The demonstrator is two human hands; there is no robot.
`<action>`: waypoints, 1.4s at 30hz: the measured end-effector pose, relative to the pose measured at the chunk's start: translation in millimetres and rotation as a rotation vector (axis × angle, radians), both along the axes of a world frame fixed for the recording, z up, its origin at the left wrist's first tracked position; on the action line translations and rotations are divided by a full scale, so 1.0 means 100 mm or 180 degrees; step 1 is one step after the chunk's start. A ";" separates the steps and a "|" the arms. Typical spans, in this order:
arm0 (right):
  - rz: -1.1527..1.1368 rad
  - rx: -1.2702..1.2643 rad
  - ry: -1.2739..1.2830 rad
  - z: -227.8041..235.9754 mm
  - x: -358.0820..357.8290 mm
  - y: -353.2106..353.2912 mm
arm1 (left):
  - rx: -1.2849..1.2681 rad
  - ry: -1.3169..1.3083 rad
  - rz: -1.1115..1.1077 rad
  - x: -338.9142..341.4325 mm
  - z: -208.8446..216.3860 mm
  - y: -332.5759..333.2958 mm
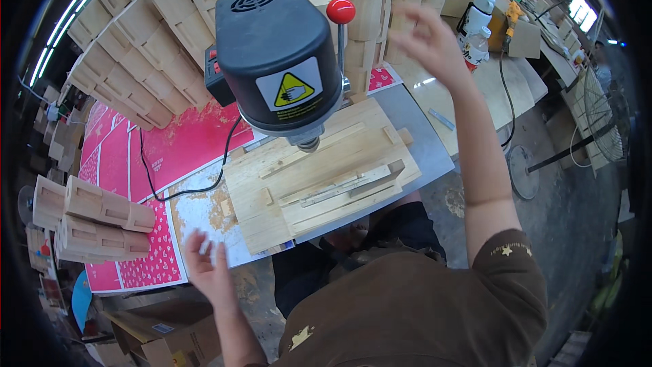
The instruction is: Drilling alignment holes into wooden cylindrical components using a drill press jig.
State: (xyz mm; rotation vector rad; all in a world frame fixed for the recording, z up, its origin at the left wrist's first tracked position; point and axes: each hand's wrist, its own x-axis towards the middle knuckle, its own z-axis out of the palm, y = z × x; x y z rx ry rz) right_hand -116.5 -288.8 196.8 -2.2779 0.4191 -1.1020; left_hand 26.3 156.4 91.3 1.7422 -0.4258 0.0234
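My left hand (209, 273) is raised near the table's front left corner, its fingers apart and nothing in them. On the right, my right hand (429, 46) reaches up past the lever of a bench drill press, slightly blurred, fingers spread and empty. The lever's red ball knob (341, 11) stands to its left, apart from it. The dark drill press head (278, 61) carries a warning label and a metal chuck (307, 141). Beneath it lies a wooden board jig (261, 197) with strips fixed on top. No loose workpiece shows under the chuck.
Slotted wooden blocks (139, 47) are stacked behind the press, and a smaller pile (102, 224) sits at the left. A black cable (197, 194) crosses the sawdust-covered table. Bottles (477, 47) stand at the right, with a fan (601, 119) beyond. A cardboard box (180, 346) is below left.
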 end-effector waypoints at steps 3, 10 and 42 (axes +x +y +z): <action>-0.1133 -0.1681 0.0157 0.21 0.60 -0.50 | -0.0065 0.0228 -0.0392 -0.37 -0.24 -0.18; -0.0469 0.0318 0.0029 -0.08 0.96 -0.65 | -0.0248 0.0098 -0.0843 -0.75 -0.24 -0.41; -0.0001 -0.0962 0.1168 -1.12 -0.65 1.40 | -0.1416 0.1353 -0.0127 -0.39 0.10 -0.36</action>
